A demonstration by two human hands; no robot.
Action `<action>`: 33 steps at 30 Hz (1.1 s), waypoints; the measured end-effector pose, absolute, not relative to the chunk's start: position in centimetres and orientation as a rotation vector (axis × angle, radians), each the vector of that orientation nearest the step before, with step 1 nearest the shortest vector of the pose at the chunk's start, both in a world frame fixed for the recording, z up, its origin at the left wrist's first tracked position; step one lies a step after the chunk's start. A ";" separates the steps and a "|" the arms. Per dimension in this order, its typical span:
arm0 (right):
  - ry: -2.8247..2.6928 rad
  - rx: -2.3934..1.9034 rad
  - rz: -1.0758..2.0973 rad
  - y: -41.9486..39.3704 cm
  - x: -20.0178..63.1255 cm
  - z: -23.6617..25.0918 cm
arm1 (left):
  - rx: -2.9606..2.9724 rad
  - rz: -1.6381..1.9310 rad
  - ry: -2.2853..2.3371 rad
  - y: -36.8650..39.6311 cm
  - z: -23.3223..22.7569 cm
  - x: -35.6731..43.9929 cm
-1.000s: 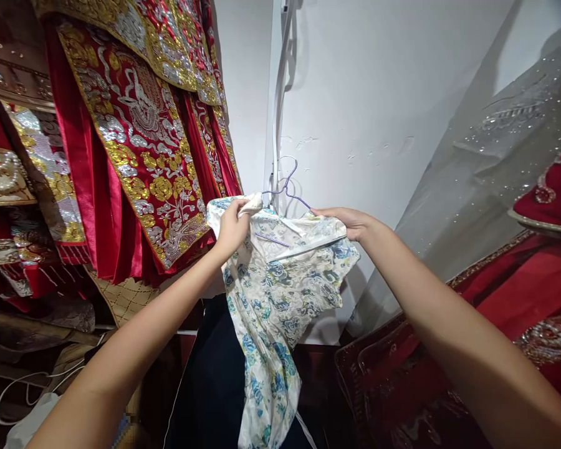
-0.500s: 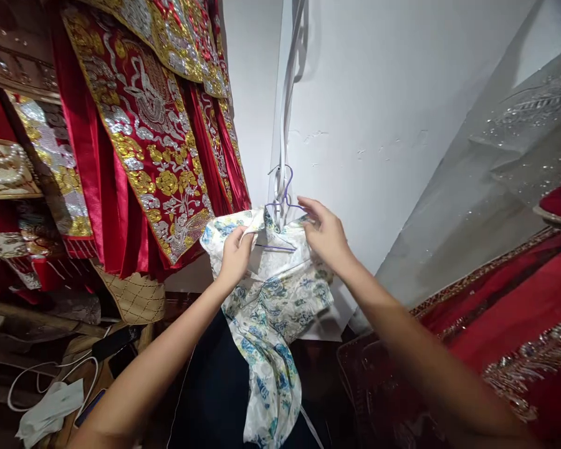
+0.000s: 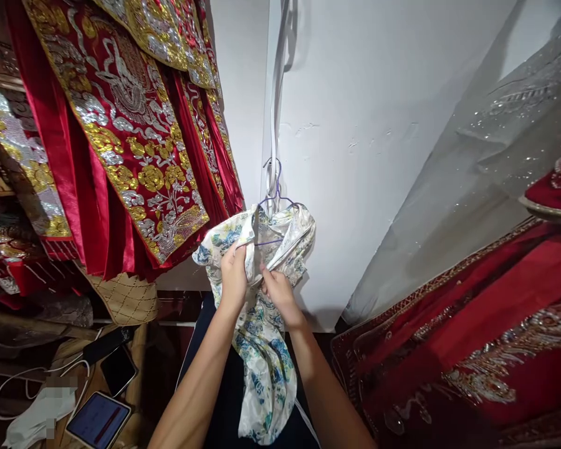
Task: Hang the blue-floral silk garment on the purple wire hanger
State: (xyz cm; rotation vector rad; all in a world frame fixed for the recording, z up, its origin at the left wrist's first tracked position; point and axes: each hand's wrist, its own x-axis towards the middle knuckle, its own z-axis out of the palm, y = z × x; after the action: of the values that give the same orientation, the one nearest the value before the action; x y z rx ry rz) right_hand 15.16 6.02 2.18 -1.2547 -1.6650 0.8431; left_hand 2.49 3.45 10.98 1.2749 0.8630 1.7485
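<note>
Nearest, at the lower left, a tablet (image 3: 98,419) with a lit screen lies flat beside a dark phone (image 3: 117,369) and a white cable (image 3: 14,386). A crumpled white cloth (image 3: 35,415) lies left of the tablet.

Both forearms rise from the bottom centre. A dark garment (image 3: 215,386) hangs below them.

The left hand (image 3: 234,276) is closed on the upper front of the floral dress (image 3: 262,349), fingers gripping a fold of the fabric. The right hand (image 3: 277,294) sits just right of it, touching it, fingers pinched together on the same fabric at the dress front.

The floral dress is white with blue and green flowers. It hangs at scene centre on a purple wire hanger (image 3: 275,193), its lower part falling between the forearms.

Farther, the hanger hook sits against a white strap (image 3: 275,112) running up the white wall (image 3: 364,125).

At the far left hang red robes (image 3: 121,137) with gold and silver embroidery. At the right lie a grey sequinned fabric (image 3: 486,162) and a red embroidered garment (image 3: 486,337).
</note>
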 end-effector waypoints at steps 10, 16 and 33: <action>-1.220 -1.329 1.064 0.7 14.6 -1.5 | 1.604 1.231 0.827 0.3 6.8 1.3; -1.125 -1.238 1.134 -1.6 15.1 -1.3 | 1.377 1.444 0.861 -2.3 0.7 3.1; -1.392 -1.214 1.186 -3.6 16.8 2.5 | 1.624 1.476 1.120 -2.5 -0.8 4.5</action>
State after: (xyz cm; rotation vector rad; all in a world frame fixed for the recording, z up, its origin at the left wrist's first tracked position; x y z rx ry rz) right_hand 16.78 -3.65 2.53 -1.2140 -1.3919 1.1857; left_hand 4.46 -2.55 -0.85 1.6237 1.1196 1.4762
